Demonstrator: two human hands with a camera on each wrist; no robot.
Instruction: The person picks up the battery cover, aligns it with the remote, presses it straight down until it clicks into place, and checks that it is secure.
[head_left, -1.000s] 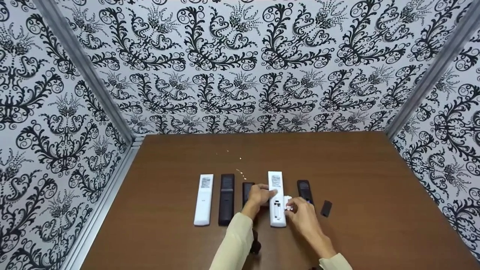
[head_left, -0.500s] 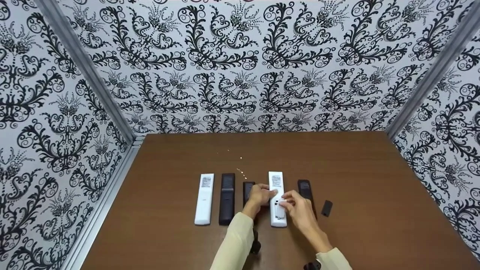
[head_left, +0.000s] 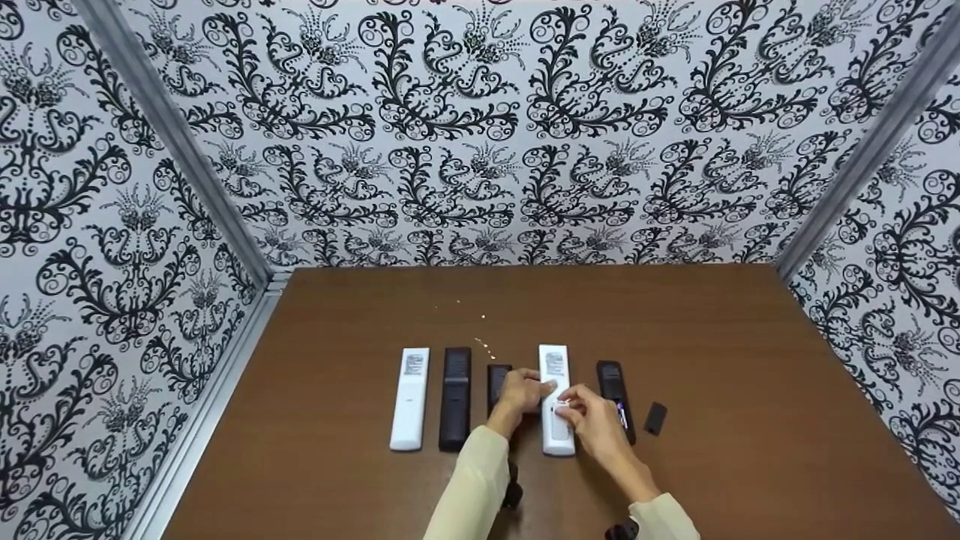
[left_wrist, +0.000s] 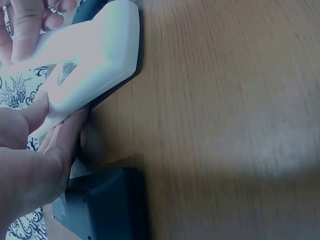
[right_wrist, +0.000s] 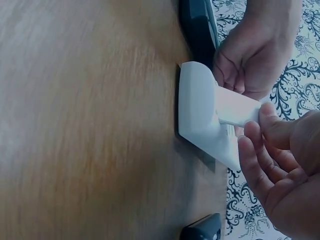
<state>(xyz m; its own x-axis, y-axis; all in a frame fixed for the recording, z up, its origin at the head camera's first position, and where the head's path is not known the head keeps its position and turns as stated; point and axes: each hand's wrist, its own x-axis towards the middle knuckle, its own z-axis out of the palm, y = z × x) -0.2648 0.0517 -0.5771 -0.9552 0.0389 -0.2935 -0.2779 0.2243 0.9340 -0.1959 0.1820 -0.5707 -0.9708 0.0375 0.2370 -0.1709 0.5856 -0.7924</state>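
Note:
A white remote control [head_left: 554, 366] lies back side up on the table. My left hand [head_left: 519, 396] grips it at mid-length, thumb on its back and fingers along its left side. Between thumb and fingers, my right hand [head_left: 600, 429] pinches the far end of a white battery cover [right_wrist: 239, 107]. In the right wrist view the cover slants up from the remote, its near end at the remote's lower end and its pinched end raised. From the head view it overlaps the battery compartment and hides the inside.
Left of my hands lie another white remote [head_left: 409, 401], a long black remote [head_left: 454, 401] and a shorter black one [head_left: 496, 377], partly hidden. To the right, a black remote [head_left: 612, 381] shows batteries [head_left: 622, 417] in its uncovered compartment, beside a loose black cover [head_left: 655, 418].
My right hand has brought the white cover left, from beside the white remote to over its compartment, where batteries showed before. My left hand has kept its hold.

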